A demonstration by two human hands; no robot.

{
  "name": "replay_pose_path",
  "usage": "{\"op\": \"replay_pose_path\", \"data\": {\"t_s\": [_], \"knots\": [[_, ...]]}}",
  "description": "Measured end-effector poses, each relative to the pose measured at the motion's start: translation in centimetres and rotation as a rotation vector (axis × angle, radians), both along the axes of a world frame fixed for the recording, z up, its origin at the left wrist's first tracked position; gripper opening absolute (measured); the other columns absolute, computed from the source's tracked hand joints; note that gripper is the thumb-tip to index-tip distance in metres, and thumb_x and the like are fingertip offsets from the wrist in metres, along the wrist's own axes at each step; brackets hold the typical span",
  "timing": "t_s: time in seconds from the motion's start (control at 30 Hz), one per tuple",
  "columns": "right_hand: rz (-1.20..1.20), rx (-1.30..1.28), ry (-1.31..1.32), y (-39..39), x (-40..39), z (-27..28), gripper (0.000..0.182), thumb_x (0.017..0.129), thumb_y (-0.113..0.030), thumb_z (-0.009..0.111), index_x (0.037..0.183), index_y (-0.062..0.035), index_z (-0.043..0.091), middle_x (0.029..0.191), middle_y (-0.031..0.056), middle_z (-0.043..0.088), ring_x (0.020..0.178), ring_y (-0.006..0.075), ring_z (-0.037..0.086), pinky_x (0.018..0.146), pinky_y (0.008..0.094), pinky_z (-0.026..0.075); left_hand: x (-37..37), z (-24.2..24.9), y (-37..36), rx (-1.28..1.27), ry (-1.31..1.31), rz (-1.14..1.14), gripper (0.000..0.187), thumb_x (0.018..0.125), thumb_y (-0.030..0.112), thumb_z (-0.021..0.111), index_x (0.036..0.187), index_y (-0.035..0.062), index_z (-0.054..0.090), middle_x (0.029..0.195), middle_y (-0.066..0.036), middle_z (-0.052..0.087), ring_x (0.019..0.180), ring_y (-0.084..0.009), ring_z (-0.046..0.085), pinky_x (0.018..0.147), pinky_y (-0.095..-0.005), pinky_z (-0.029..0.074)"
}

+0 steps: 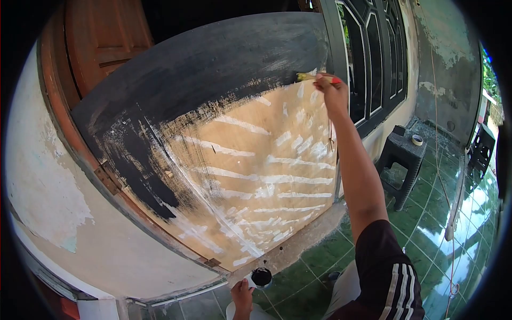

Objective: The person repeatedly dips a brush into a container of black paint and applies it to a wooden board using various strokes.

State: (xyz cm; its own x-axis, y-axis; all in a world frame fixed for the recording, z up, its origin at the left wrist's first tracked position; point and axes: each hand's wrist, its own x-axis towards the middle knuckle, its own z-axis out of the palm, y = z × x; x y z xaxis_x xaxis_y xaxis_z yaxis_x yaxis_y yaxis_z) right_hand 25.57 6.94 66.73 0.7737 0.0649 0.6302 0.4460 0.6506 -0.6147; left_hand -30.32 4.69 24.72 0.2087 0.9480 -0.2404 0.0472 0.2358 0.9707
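1 small cup (261,277) of black paint, held by left hand (242,297) low at the board's bottom edge; cup body mostly hidden by fingers. Right hand (330,92) closed on 1 paintbrush (316,78), bristles touching the plywood board (256,160) near its top right corner. Board top and left are black, rest bare with white filler streaks. 1 dark stool (401,154) on the green tiled floor (426,224), 1 tape roll (417,140) on it.

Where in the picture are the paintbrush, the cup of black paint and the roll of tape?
paintbrush (308,77), head view, on the bristles against the board.
cup of black paint (261,277), head view, on the dark paint inside the cup.
roll of tape (417,140), head view, on the ring lying on the stool.
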Motion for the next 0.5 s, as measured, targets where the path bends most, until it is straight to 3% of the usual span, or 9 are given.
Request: {"op": "replay_pose_path", "data": {"t_s": [0.17,0.2,0.27,0.3,0.4,0.47,0.5], "knots": [[-0.892,0.006,-0.259,0.5,-1.1,-0.9,0.007,0.089,-0.009,0.074,0.094,-0.0054,0.077,0.084,0.0136,0.073,0.073,0.0280,0.071,0.067,0.0361,0.055,0.3,1.1,-0.4,0.013,-0.023,0.019,0.030,0.104,0.022,0.060,0.101,-0.0072,0.064,0.095,-0.009,0.062,0.086,-0.0178,0.063,0.077,-0.0363,0.060],[-0.873,0.038,-0.332,1.7,-3.2,-1.1,0.003,0.087,-0.005,0.072,0.088,-0.0057,0.074,0.081,0.0163,0.070,0.072,0.0349,0.069,0.065,0.0387,0.054,0.4,1.4,-0.4,0.017,-0.027,0.018,0.029,0.103,0.023,0.060,0.098,-0.0057,0.063,0.092,-0.008,0.060,0.084,-0.0170,0.061,0.075,-0.0352,0.060],[-0.722,-0.059,-0.457,4.7,-9.0,-2.1,0.006,0.084,-0.003,0.073,0.087,-0.0074,0.070,0.081,0.0147,0.067,0.075,0.0340,0.067,0.068,0.0419,0.054,0.7,1.5,-0.3,0.009,-0.036,0.019,0.028,0.103,0.022,0.060,0.098,-0.0054,0.063,0.093,-0.008,0.060,0.084,-0.0170,0.061,0.075,-0.0352,0.060],[-0.766,-0.076,-0.625,5.6,-11.8,-2.4,0.013,0.081,0.000,0.071,0.092,-0.0067,0.071,0.083,0.0139,0.066,0.077,0.0337,0.065,0.068,0.0440,0.054,0.9,1.6,-0.2,0.006,-0.039,0.014,0.028,0.103,0.022,0.060,0.098,-0.0053,0.063,0.093,-0.009,0.061,0.083,-0.0169,0.061,0.074,-0.0353,0.061],[-0.560,0.000,-0.713,6.0,-20.8,-2.4,0.010,0.083,0.000,0.073,0.093,-0.0036,0.073,0.078,0.0118,0.066,0.068,0.0286,0.066,0.060,0.0378,0.053,1.6,1.9,0.0,0.006,-0.039,0.006,0.028,0.103,0.022,0.059,0.098,-0.0050,0.063,0.094,-0.010,0.062,0.085,-0.0181,0.063,0.077,-0.0368,0.061],[-0.141,0.001,-0.675,5.6,-24.9,-2.8,0.010,0.086,-0.002,0.074,0.096,-0.0030,0.074,0.085,0.0122,0.071,0.063,0.0246,0.067,0.057,0.0338,0.053,1.8,1.5,0.3,0.011,-0.058,-0.019,0.028,0.103,0.022,0.059,0.098,-0.0049,0.063,0.095,-0.010,0.064,0.087,-0.0190,0.064,0.079,-0.0375,0.061],[-0.049,0.005,-0.660,4.5,-26.3,-2.4,0.014,0.087,-0.005,0.075,0.101,-0.0026,0.074,0.088,0.0130,0.072,0.068,0.0224,0.068,0.062,0.0300,0.053,2.2,1.5,0.3,0.013,-0.071,-0.030,0.028,0.103,0.022,0.059,0.098,-0.0049,0.063,0.096,-0.011,0.064,0.088,-0.0194,0.065,0.080,-0.0378,0.061]]}}
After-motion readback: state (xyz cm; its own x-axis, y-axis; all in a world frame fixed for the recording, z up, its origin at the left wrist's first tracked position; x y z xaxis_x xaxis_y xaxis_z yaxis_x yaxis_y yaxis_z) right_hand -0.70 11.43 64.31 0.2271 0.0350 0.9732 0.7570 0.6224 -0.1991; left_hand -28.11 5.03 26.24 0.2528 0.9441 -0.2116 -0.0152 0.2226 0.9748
